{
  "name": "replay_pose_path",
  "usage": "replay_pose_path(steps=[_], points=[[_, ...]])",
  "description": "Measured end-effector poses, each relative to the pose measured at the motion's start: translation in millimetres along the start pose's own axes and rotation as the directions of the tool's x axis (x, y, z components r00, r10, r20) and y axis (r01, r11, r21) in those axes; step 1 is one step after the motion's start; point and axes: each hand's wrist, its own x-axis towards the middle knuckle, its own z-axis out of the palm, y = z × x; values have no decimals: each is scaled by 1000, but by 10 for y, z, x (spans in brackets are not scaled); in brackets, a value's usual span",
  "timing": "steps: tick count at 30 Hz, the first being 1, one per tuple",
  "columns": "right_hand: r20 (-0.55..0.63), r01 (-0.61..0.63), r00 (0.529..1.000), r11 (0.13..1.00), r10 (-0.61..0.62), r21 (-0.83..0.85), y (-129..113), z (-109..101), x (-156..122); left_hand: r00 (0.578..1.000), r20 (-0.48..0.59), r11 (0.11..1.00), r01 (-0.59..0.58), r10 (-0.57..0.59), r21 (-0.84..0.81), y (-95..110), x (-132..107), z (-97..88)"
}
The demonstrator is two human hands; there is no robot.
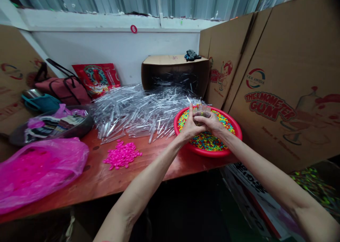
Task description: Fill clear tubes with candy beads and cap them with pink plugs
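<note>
Tabletop [87, 185] of red wood meets white wall [79, 47] (cardboard cartons [247, 93] beside), fingers [190, 111] clamped on clear plastic [199, 111]

Glossy red plastic basin [207, 154]; smooth clear plastic tubes [127, 114]; shiny varnished tabletop [79, 178]; matt cardboard panels [292, 57].

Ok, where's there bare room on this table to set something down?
The widest bare patch of tabletop runs along the front edge, between the pink plastic bag and your left forearm, just in front of the pink candies. It's crowded behind, where clear plastic tubes heap up to the red basin.
</note>
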Motion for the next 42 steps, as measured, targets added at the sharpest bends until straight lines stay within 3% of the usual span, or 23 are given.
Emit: replay_pose_path(steps=[5,9,14,17,20,23,27,30,34,37,42], points=[[-83,40,996,989,-28,142,-148,-22,-25,999,27,998,39,-38,-50,48,8,61],[-99,89,992,986,-75,142,-313,-80,-27,995,78,998,65,-63,-22,95,50,-14],[-179,153,976,974,-123,167,-472,-261,-10,990,123,966,29,-63,255,96,75,-204],[-209,173,968,971,-136,168,-487,-357,-29,990,135,866,-43,-29,498,161,2,-287],[-233,200,959,966,-160,161,-468,-429,-55,939,343,719,-215,-35,661,280,-127,-339],[-281,225,944,961,-174,162,-456,-508,-61,837,513,582,-326,-188,745,339,-220,-332],[-346,263,919,947,-187,187,-472,-649,-28,783,499,428,-332,-371,841,208,-182,-155],[-373,286,905,941,-204,179,-480,-746,1,800,460,321,-351,-386,880,13,-38,53],[-385,296,892,950,-237,101,-452,-807,20,859,390,193,-342,-333,920,-174,179,222],[-370,297,894,953,-255,62,-422,-809,26,857,370,167,-332,-359,929,-121,193,216],[-355,292,900,955,-253,58,-382,-785,52,847,415,153,-386,-333,910,141,-131,271]])
